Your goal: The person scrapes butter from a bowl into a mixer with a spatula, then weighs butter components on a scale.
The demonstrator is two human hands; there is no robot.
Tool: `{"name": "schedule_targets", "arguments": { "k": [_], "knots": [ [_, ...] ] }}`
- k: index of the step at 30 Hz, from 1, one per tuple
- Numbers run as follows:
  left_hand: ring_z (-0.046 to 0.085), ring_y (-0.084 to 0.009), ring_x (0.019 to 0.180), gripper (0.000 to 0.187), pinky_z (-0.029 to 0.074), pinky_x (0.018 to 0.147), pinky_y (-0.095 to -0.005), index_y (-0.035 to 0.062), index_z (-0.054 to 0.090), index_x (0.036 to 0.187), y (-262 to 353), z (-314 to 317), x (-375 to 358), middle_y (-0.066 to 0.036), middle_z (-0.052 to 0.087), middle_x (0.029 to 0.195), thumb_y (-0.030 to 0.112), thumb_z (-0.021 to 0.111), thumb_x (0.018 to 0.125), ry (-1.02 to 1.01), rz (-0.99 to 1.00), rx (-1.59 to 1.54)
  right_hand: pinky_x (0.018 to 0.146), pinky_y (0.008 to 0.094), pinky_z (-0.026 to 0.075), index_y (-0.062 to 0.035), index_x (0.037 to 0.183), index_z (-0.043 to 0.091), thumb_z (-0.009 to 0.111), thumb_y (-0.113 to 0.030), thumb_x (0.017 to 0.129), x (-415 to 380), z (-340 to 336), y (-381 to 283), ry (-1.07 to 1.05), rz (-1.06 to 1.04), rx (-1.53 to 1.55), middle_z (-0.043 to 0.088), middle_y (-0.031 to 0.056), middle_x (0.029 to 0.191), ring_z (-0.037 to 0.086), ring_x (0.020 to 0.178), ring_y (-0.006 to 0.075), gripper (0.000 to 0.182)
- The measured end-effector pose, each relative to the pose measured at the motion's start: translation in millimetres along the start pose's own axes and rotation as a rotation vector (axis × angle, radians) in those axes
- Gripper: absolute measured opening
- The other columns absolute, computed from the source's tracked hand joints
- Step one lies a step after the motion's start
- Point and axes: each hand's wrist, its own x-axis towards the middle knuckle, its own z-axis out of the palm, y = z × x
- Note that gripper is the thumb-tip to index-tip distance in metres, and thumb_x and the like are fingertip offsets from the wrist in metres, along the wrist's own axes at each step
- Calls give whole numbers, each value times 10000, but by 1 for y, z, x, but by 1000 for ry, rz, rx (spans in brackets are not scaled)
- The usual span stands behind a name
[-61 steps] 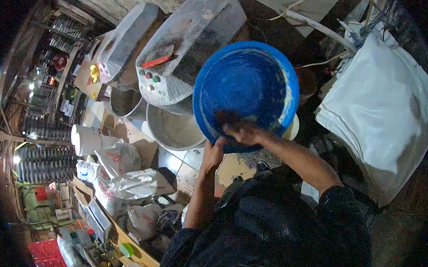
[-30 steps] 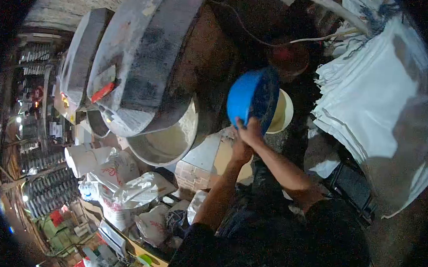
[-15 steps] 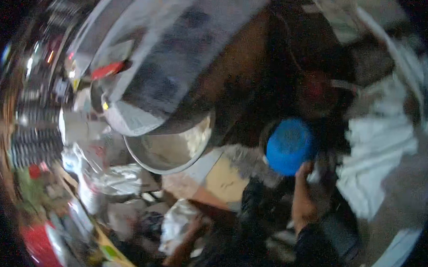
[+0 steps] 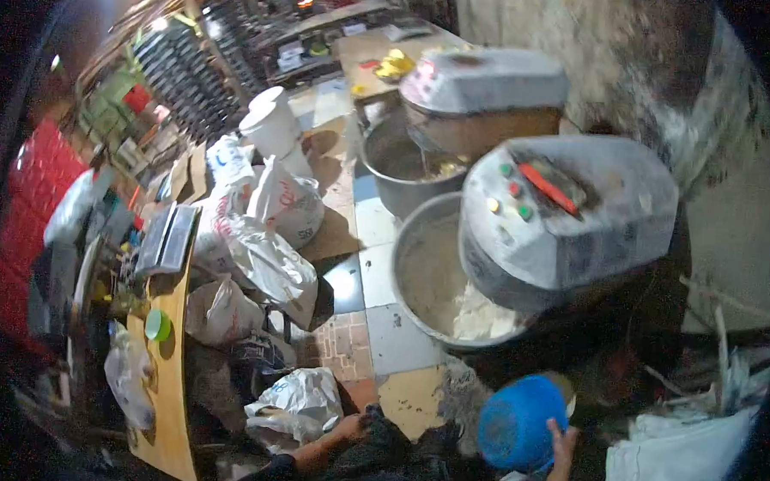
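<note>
A blue plastic basin (image 4: 523, 423) is tilted low at the right of centre, with its rounded underside showing. My right hand (image 4: 561, 442) grips its right side, fingers on the blue plastic. Nearer the bottom centre is my left hand (image 4: 351, 428), its fingers curled together beside dark clothing; whatever it may hold is too small to make out. A white plastic bag (image 4: 301, 400) lies just left of that hand. Beyond the basin, a large metal mixer bowl (image 4: 417, 285) contains pale dough (image 4: 480, 318) under the mixer head (image 4: 575, 214).
A second mixer (image 4: 486, 82) and its bowl stand farther back. White sacks (image 4: 272, 261) and white buckets (image 4: 270, 119) are on the tiled floor to the left. A wooden table (image 4: 168, 386) runs along the left. Folded white cloth (image 4: 676, 455) lies at the lower right.
The view has swung, bringing the mixers, sacks and back table into sight. The blue basin sits lower in view, still in my right hand. My left hand remains near the white bag.
</note>
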Motion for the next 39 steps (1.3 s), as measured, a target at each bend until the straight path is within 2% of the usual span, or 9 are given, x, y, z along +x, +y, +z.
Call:
{"name": "schedule_targets", "arguments": {
  "k": [6, 7, 13, 14, 21, 25, 31, 35, 39],
  "knots": [
    [603, -296, 829, 770, 503, 690, -372, 26, 325, 1302, 6, -66, 5, -205, 518, 1080, 581, 488, 795, -24, 50, -1018, 533, 286, 463, -21, 681, 637, 790, -343, 609, -126, 118, -238, -638, -606, -212, 622, 55, 622, 571, 541, 146, 363],
    [593, -342, 838, 883, 509, 672, -432, 42, 276, 1327, 52, -125, -24, -216, 463, 1147, 683, 449, 744, -24, -373, -1196, 498, 299, 439, -28, 638, 604, 789, -362, 596, -144, 149, -259, -589, -942, -363, 588, 75, 591, 554, 511, 191, 384],
    [533, -216, 735, 344, 459, 673, -328, 30, 507, 911, -23, -212, -134, -97, 526, 885, 355, 457, 812, 468, -392, -1493, 476, 387, 376, -81, 614, 479, 689, -239, 613, -253, 335, -341, -856, -1791, -349, 464, 104, 586, 505, 557, 302, 263],
    [510, -199, 706, 272, 428, 686, -320, 19, 542, 813, -62, -198, -156, -83, 536, 794, 285, 510, 768, 721, -275, -978, 544, 368, 432, -85, 686, 521, 705, -211, 564, -278, 347, -371, -1056, -1703, -212, 524, 93, 646, 539, 610, 273, 254],
    [503, -208, 843, 207, 406, 764, -354, 46, 544, 895, -94, -145, -327, -72, 535, 883, 202, 492, 769, 1821, -382, -1702, 549, 317, 409, -39, 695, 546, 587, -83, 743, -217, 411, -448, -524, -1674, 150, 542, 68, 616, 520, 558, 210, 77],
    [462, -234, 857, 223, 396, 708, -410, 27, 502, 878, -159, -138, -377, -70, 476, 912, 156, 513, 696, 2445, -559, -1513, 606, 347, 436, -34, 796, 619, 606, -105, 725, -105, 420, -463, -364, -1217, -433, 601, 103, 732, 565, 643, 236, 100],
    [537, -297, 920, 472, 447, 794, -435, 19, 478, 1110, -197, -199, -395, -132, 535, 1062, 240, 503, 693, 2583, -246, -1573, 785, 412, 454, -65, 931, 640, 595, -415, 717, 204, 443, -351, -837, -1043, -1428, 618, 163, 954, 583, 898, 330, 413],
    [484, -326, 1014, 707, 419, 825, -444, 47, 412, 1226, -179, -245, -348, -148, 492, 1167, 526, 529, 719, 2722, -691, -1056, 807, 409, 438, -72, 947, 641, 590, -334, 685, 165, 484, -378, -683, -969, -1145, 612, 178, 946, 557, 930, 345, 374],
    [410, -310, 1112, 1060, 459, 804, -431, 143, 14, 1380, -231, -215, -314, -149, 168, 1389, 532, 644, 622, 3153, -306, -1464, 673, 371, 478, -71, 942, 642, 610, -250, 702, 86, 530, -476, -596, -1048, -634, 626, 154, 817, 608, 733, 294, 301]
  ]
}}
